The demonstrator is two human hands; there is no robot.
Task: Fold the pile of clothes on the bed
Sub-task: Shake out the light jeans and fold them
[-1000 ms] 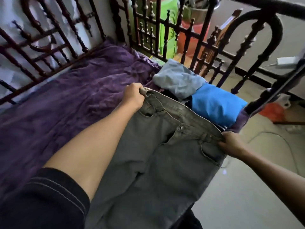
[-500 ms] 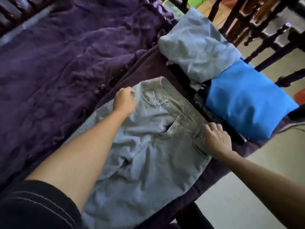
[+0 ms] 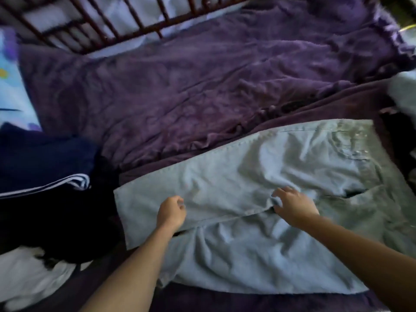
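Note:
A pair of light grey-blue jeans (image 3: 236,176) lies flat on the purple bedspread (image 3: 180,86), waistband to the right and both legs running left. My left hand (image 3: 171,213) sits on the upper leg near its inner edge, fingers curled into the fabric. At the crotch, where the two legs meet, my right hand (image 3: 292,208) pinches a fold of denim. The lower leg (image 3: 247,262) is wrinkled and spreads toward the near edge of the bed.
A dark navy garment with white stripes (image 3: 45,176) is heaped at the left, over a white cloth (image 3: 24,280). A light blue patterned pillow (image 3: 9,97) lies at the far left. The dark bed rail (image 3: 112,25) runs along the back. A pale folded piece (image 3: 404,91) shows at the right edge.
The jeans went from held up by the waistband to lying flat on the bed. Both hands left the waistband and moved down to the legs and crotch. The view swung left.

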